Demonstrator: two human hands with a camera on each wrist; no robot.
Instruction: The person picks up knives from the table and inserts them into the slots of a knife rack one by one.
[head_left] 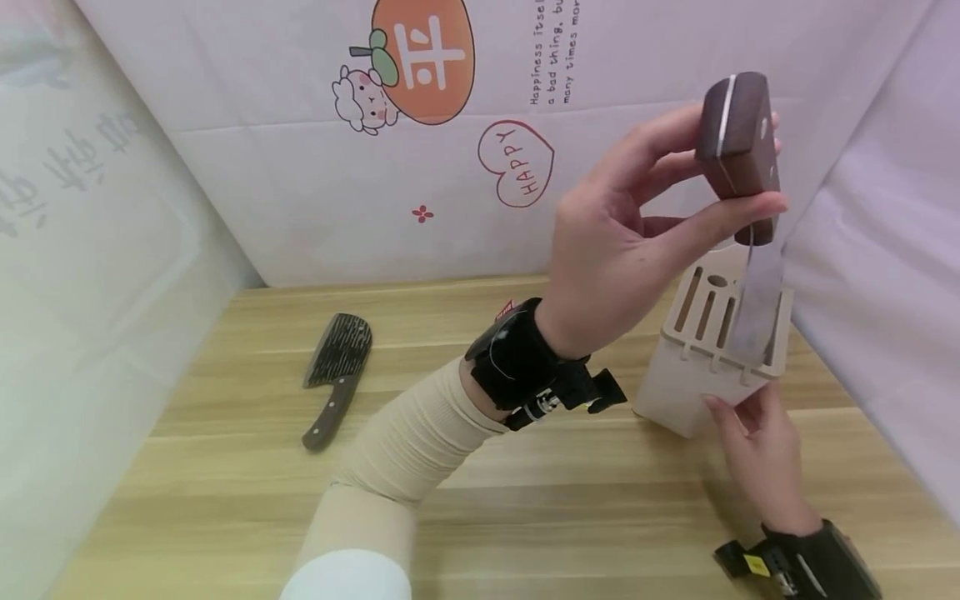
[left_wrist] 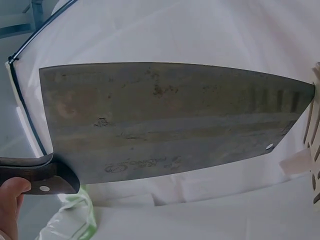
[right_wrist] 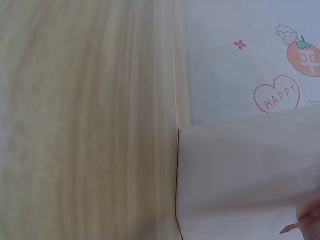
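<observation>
A dark cleaver [head_left: 335, 377] lies flat on the wooden table [head_left: 225, 467], handle toward the table's near edge, below the cartoon backdrop [head_left: 420, 75].

Knife block [head_left: 712, 350] stands right on the table [head_left: 525, 500] — second cleaver [head_left: 337, 375] lies well left.

Beige ribbed sleeve [head_left: 420, 433] on left arm, white cuff higher up; black wrist straps w/ cams both sides.
</observation>
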